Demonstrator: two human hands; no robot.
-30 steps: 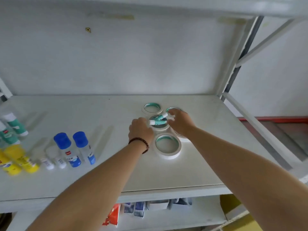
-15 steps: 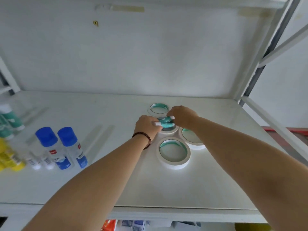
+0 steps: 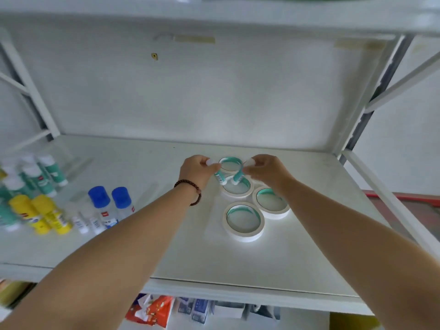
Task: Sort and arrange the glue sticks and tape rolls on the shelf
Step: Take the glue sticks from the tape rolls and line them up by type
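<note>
The left hand (image 3: 197, 171) pinches a green glue stick (image 3: 219, 177) by its white cap end, its grip clamped on the stick, which hangs tilted above the tape rolls. The right hand (image 3: 266, 171) pinches a second green stick (image 3: 238, 177) in the same way, grip clamped on it, its lower end leaning toward the first so that the two nearly meet over the middle roll (image 3: 238, 189). A dark bead bracelet (image 3: 190, 190) circles the left wrist.

Four white tape rolls with green inner rims lie flat on the white shelf (image 3: 166, 246), bunched together. The far roll (image 3: 231, 164) sits between the two hands. The middle roll lies just under the sticks. The right roll (image 3: 271, 202) lies partly under the right wrist, touching the middle one. The near roll (image 3: 244, 221) lies closest to the shelf's front edge, just beside the right one.

At the left of the shelf stand other glue sticks: two with blue caps (image 3: 112, 203), two yellow ones (image 3: 40, 214), several green ones with white caps (image 3: 40, 173) behind them, and small white ones (image 3: 88, 220) between the yellow and blue. All are well apart from the rolls and blurred.

Below the front edge, coloured packets (image 3: 154, 310) show on a lower shelf.
</note>
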